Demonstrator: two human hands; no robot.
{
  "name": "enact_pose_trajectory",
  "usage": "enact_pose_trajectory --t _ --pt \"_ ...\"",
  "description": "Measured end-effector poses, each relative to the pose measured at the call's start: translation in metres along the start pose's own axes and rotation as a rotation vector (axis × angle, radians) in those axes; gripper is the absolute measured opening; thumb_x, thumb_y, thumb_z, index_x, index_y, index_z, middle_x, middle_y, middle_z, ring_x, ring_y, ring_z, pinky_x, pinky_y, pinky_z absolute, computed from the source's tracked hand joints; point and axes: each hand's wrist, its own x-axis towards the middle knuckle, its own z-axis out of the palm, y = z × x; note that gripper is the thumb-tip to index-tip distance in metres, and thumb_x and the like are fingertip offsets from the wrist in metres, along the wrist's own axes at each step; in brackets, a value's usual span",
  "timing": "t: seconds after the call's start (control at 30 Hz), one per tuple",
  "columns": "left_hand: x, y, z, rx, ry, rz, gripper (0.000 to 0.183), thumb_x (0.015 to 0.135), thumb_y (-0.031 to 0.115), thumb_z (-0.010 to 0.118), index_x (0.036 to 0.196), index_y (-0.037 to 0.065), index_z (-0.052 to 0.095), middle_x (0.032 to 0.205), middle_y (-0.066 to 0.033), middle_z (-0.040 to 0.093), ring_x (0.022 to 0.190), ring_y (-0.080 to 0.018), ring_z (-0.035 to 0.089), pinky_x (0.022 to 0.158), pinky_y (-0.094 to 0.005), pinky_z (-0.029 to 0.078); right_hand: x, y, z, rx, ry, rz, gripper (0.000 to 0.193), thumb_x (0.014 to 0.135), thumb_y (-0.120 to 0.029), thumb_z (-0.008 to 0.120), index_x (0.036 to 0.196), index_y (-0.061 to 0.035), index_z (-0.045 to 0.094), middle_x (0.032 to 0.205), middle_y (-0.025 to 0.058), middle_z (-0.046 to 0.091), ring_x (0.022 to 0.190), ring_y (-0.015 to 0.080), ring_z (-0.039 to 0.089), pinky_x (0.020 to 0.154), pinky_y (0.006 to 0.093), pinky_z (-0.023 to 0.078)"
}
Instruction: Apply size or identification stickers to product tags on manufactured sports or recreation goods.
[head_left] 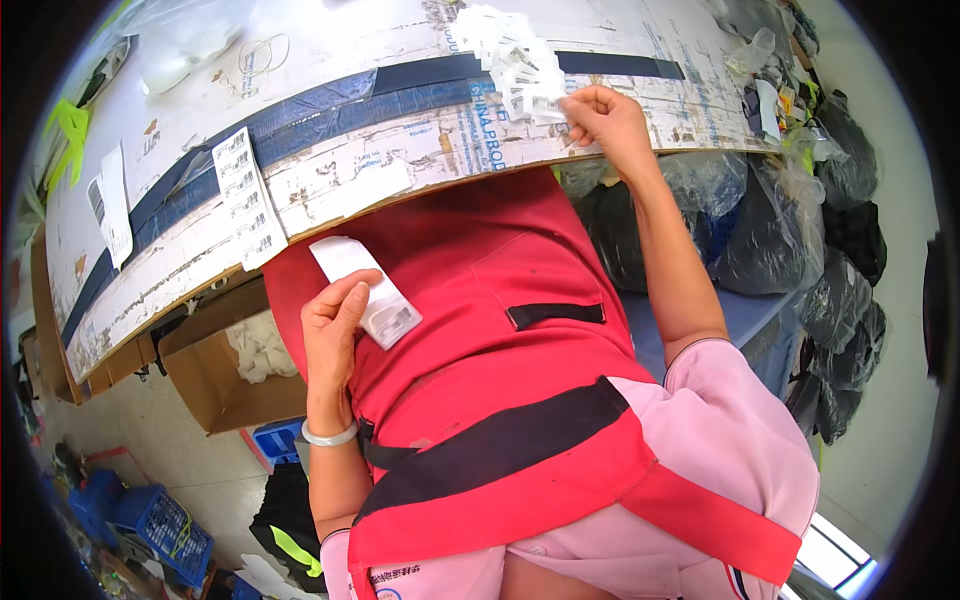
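Observation:
My left hand (pixel 340 318) is closed, thumb and fingers pinching a small stack of white labels (pixel 345 262) with dark print at its lower end. The stack is held over my red apron, just below the table edge. My right hand (pixel 610 122) reaches onto the table top with its fingertips pinched together at the near edge of a loose pile of small white printed labels (pixel 520 68). The lowest label (pixel 543 108) of the pile meets those fingertips.
A sheet of barcode labels (pixel 248 195) and a white paper slip (pixel 116 208) lie on the worn cardboard-covered table (pixel 430 150). Below left stand an open cardboard box (pixel 205 365) and a blue crate (pixel 165 525). Dark plastic bags (pixel 765 235) crowd the right side.

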Motion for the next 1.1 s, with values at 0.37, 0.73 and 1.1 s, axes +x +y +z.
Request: enact_pose_trajectory --t 0.37,0.73,1.1 --pt "-0.005 0.005 0.009 0.048 -0.080 -0.019 0.026 0.087 0.004 0.065 0.113 -0.001 0.064 0.081 -0.0060 0.067 0.057 -0.0088 0.059 0.051 -0.0202 0.047 -0.036 -0.028 0.037 -0.482 0.053 -0.198 0.033 0.082 -0.033 0.070 0.098 -0.0059 0.060 0.070 0.0085 0.063 0.064 0.0210 0.061 0.063 0.0347 0.048" --pt "-0.008 0.009 0.008 -0.043 -0.021 0.002 0.025 0.088 0.003 0.063 0.112 -0.003 0.065 0.088 -0.0081 0.068 0.068 -0.0105 0.062 0.060 -0.0227 0.051 -0.096 -0.042 0.134 0.220 -0.956 0.169 0.019 0.088 -0.019 0.067 0.090 -0.0002 0.068 0.069 0.0014 0.061 0.062 0.0057 0.054 0.057 0.0206 0.044" --pt "-0.004 -0.001 0.003 0.121 -0.028 -0.047 0.020 0.088 0.005 0.065 0.104 -0.005 0.067 0.080 -0.0062 0.066 0.065 -0.0111 0.061 0.061 -0.0241 0.052 -0.102 -0.029 0.152 0.347 -0.738 0.014 0.012 0.090 -0.013 0.064 0.093 -0.0016 0.066 0.076 0.0001 0.062 0.069 0.0047 0.054 0.061 0.0208 0.044"
